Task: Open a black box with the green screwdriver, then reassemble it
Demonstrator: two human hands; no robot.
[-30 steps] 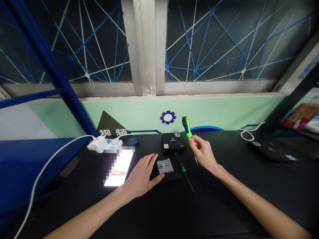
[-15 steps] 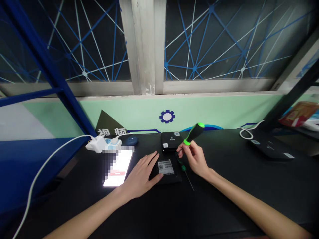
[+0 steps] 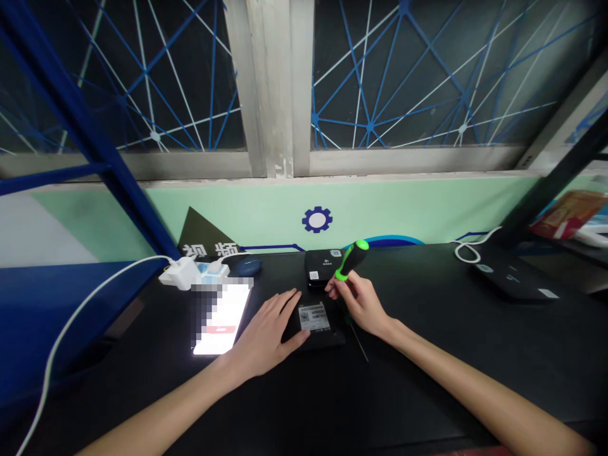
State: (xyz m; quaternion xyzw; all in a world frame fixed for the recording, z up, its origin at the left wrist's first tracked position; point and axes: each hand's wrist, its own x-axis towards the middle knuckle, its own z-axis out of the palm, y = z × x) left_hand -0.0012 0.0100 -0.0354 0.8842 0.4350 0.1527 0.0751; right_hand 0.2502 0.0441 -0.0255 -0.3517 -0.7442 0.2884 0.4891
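Note:
My left hand (image 3: 270, 329) lies with fingers stretched out over the left side of a flat black box (image 3: 323, 341), thumb on its near part. A white printed label (image 3: 313, 318) faces up on that box. My right hand (image 3: 361, 303) pinches a screwdriver (image 3: 352, 259) low down, below its black and green handle, which leans up and to the right. The tip is hidden by the fingers, near the box's far right corner. Under my right hand lies a second, thin screwdriver (image 3: 360, 343), its handle mostly covered.
Behind the box stands another black box (image 3: 319, 265). A lit phone-like screen (image 3: 228, 316), a dark blue mouse (image 3: 249, 267) and a white charger (image 3: 183, 273) in a power strip are on the left. A black device (image 3: 515, 277) with a white cable (image 3: 468, 253) lies right.
My right hand has moved left with the screwdriver, toward the labelled box, and now covers more of the thin screwdriver's handle. My left hand stays on the box. The view has shifted slightly.

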